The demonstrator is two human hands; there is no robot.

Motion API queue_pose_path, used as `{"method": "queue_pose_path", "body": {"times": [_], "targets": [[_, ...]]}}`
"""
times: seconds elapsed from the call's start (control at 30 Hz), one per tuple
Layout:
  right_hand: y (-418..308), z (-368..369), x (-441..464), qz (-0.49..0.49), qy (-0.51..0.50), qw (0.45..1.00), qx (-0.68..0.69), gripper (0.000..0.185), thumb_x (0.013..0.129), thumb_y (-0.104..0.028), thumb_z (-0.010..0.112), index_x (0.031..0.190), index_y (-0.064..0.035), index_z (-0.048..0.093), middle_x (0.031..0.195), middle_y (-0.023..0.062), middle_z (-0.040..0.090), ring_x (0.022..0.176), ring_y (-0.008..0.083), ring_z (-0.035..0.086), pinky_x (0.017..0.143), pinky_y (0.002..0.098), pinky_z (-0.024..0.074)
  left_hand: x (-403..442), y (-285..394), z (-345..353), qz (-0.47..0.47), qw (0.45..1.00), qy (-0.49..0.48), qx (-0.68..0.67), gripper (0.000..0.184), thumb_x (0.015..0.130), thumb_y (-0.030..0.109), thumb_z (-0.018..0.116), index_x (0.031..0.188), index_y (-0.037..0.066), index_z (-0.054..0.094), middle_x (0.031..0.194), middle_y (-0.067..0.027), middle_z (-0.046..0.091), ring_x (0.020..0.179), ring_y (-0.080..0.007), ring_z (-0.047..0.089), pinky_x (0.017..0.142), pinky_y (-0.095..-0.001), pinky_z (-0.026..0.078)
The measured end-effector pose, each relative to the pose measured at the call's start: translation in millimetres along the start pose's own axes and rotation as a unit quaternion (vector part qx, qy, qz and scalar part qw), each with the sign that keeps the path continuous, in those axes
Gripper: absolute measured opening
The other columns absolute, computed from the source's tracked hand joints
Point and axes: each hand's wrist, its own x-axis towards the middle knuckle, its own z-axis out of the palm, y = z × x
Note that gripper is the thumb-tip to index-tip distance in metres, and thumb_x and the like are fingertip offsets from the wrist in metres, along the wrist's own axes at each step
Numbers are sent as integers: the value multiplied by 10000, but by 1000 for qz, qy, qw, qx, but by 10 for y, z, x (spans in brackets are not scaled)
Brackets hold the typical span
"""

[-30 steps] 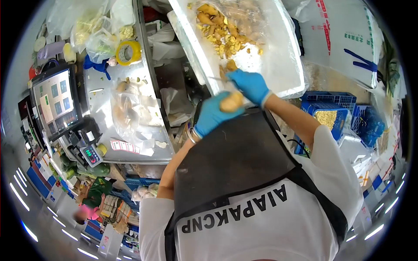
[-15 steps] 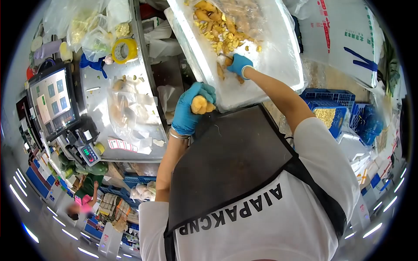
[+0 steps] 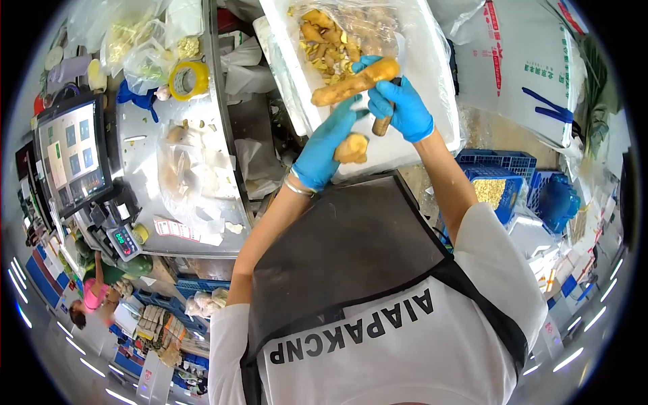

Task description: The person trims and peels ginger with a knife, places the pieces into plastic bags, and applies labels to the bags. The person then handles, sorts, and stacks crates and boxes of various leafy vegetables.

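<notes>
My left hand (image 3: 329,143), in a blue glove, holds a peeled-looking piece of ginger (image 3: 352,148) against the palm with its thumb side, its fingers stretched toward the box. Also gloved in blue, my right hand (image 3: 407,111) grips a long piece of ginger (image 3: 356,82) that points left over the box. A brown handle-like object (image 3: 382,123) sticks out under the same right hand; whether a blade is on it cannot be made out. Beneath both hands, more ginger and small yellow pieces (image 3: 327,50) lie in the white foam box (image 3: 432,81).
Left of the box is a metal counter (image 3: 138,158) with yellow tape (image 3: 188,80), plastic bags (image 3: 145,64) and a screen (image 3: 73,156). Blue crates (image 3: 503,162) stand at the right, below a large white bag (image 3: 516,67). Another person (image 3: 94,293) is at the lower left.
My right hand has come up out of the box with the long ginger and brown object. My left hand has moved right toward it, keeping its ginger piece. The other person has shifted left.
</notes>
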Motion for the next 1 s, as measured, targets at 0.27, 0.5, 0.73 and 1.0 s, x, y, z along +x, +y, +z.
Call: {"method": "queue_pose_path", "body": {"times": [0.27,0.5,0.73,1.0], "targets": [[-189,307,-250,104,43,959,-260,499,837,-112,689,1315,-85,549,672,-10,529,548,61,472,536,226,411,74,127,-170,120,981,5,-149,591,998,381,504,1457,50,335,1227,-69,548,1070,-150,551,879,-310,502],[-44,516,-302,100,104,957,-252,555,830,-190,741,1327,-79,521,781,-7,603,552,40,485,485,193,410,-19,129,-155,138,983,-7,-123,618,979,329,551,1481,55,316,1283,-60,534,1153,-141,528,925,-294,475],[355,376,-343,147,90,984,-40,417,890,-213,680,1226,-1,552,698,-1,558,531,65,488,492,222,417,-145,166,-207,93,996,0,11,622,910,73,583,1481,50,335,1257,-64,568,1101,-120,558,921,-248,462],[396,370,-408,188,36,980,-59,394,900,-214,657,1219,-14,541,667,-5,532,522,62,475,486,226,404,-139,178,-387,124,991,38,-18,583,957,157,523,1479,21,301,1463,-160,391,1301,-223,459,1043,-341,427]]}}
